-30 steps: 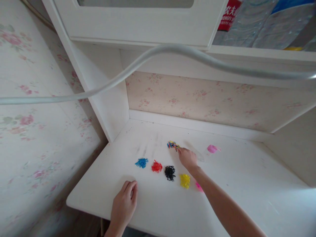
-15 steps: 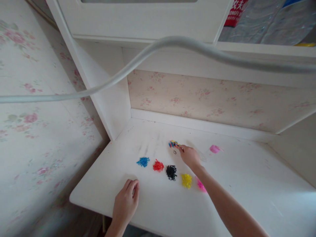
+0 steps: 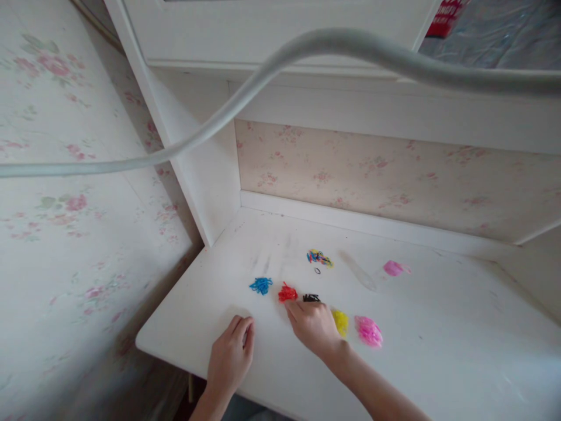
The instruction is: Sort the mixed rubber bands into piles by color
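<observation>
My right hand [image 3: 313,327] is pinched closed, its fingertips at the near edge of a small pile of red rubber bands [image 3: 287,291]. Whatever lies between those fingertips is hidden. Partly behind this hand is a pile of black rubber bands [image 3: 311,297], with yellow rubber bands [image 3: 340,323] and pink rubber bands [image 3: 369,331] to its right. On the left sits a pile of blue rubber bands [image 3: 262,285]. My left hand [image 3: 232,351] rests on the table, fingers curled and thumb against them; I cannot make out anything inside. Farther back lies a mixed-colour pile of bands [image 3: 319,258].
A single black band [image 3: 318,271] lies before the mixed pile. Behind, to the right, are a clear plastic bag [image 3: 359,272] and a pink bundle [image 3: 394,268]. A thick white cable [image 3: 245,96] crosses in front of the shelf. The white table [image 3: 197,316] meets a side panel.
My right hand has come back from the mixed pile, toward me and left, to the red pile. The pink pile is uncovered and the black one partly covered. My left hand stays put.
</observation>
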The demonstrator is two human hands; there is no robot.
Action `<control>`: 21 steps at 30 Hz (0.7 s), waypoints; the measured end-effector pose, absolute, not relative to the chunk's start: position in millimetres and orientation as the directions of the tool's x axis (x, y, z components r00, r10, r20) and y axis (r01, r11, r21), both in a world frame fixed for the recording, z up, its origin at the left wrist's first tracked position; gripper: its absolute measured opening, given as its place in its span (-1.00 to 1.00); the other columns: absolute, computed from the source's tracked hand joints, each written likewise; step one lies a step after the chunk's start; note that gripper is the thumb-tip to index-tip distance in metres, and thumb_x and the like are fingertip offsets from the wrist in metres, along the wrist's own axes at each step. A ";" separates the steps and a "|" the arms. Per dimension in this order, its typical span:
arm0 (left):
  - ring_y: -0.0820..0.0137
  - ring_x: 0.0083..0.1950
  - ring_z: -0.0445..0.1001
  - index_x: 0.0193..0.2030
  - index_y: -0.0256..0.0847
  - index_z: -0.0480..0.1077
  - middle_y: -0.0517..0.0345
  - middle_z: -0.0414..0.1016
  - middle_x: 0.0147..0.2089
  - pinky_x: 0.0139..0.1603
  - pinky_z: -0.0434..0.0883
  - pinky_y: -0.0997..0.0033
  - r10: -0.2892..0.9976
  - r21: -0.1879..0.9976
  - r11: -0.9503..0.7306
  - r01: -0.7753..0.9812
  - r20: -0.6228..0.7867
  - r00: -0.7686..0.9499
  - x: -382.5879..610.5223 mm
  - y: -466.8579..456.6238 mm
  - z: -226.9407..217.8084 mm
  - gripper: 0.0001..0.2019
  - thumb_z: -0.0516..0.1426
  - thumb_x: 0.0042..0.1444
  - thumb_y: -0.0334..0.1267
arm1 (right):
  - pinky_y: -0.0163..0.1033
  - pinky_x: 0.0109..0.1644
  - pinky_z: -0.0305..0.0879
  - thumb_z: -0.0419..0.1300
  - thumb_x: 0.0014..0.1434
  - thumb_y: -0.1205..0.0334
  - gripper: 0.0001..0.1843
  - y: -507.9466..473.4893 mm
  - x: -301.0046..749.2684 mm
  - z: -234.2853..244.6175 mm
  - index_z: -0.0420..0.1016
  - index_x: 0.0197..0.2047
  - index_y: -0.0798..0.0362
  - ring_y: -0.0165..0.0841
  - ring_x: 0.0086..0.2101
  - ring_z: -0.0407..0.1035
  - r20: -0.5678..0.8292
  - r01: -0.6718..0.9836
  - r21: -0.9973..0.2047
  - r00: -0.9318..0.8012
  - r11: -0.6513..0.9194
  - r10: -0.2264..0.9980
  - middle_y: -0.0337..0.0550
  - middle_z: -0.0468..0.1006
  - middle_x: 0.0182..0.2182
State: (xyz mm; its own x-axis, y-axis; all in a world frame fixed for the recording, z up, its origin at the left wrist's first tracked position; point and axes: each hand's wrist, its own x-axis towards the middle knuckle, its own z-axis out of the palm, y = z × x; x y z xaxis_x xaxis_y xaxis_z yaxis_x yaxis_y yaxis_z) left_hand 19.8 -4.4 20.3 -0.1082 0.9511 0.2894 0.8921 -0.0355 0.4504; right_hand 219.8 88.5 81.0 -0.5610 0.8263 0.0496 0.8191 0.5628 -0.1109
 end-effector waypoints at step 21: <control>0.49 -0.34 0.45 -0.18 -0.10 0.37 0.20 0.45 -0.25 -0.31 0.36 0.51 0.978 0.529 -0.013 0.849 0.183 -0.099 22.2 3.0 27.3 -0.79 -0.07 0.26 -0.17 | -0.42 -0.47 0.05 -0.07 0.29 0.17 -0.67 28.7 267.4 64.9 0.50 -0.35 -0.09 -0.48 -0.52 0.42 0.119 0.886 -0.288 -0.343 0.363 0.932 -0.32 0.54 -0.55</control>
